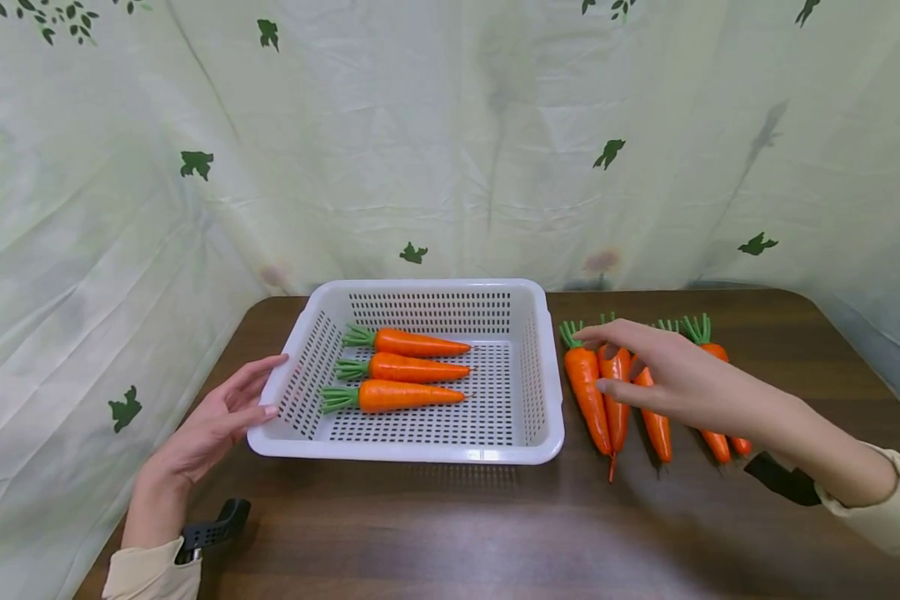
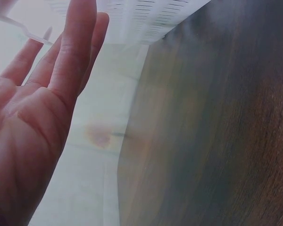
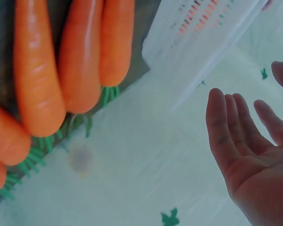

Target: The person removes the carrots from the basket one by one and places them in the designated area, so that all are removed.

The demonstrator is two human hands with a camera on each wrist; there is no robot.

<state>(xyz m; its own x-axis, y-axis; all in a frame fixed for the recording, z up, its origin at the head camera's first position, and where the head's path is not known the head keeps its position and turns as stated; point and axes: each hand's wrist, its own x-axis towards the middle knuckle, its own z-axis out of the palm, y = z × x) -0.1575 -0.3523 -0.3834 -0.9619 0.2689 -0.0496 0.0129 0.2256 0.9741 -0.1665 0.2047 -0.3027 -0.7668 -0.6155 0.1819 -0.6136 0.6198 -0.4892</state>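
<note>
Three orange carrots (image 1: 411, 396) with green tops lie side by side in a white perforated plastic basket (image 1: 450, 452), tops toward the left. At the basket's left side my left hand (image 1: 208, 421) rests its fingertips and thumb tip on the rim, fingers fairly straight in the left wrist view. To the right of the basket, several more carrots (image 1: 587, 400) lie on the table, tops toward the back. My right hand (image 1: 671, 367) is held over them with fingers extended and holds nothing; it partly hides the middle carrots in the head view.
The dark brown wooden table (image 1: 420, 533) has rounded back corners. A pale curtain (image 1: 450, 167) with green leaf prints hangs behind it and along its sides. A black wrist strap (image 1: 217, 527) is on the left wrist.
</note>
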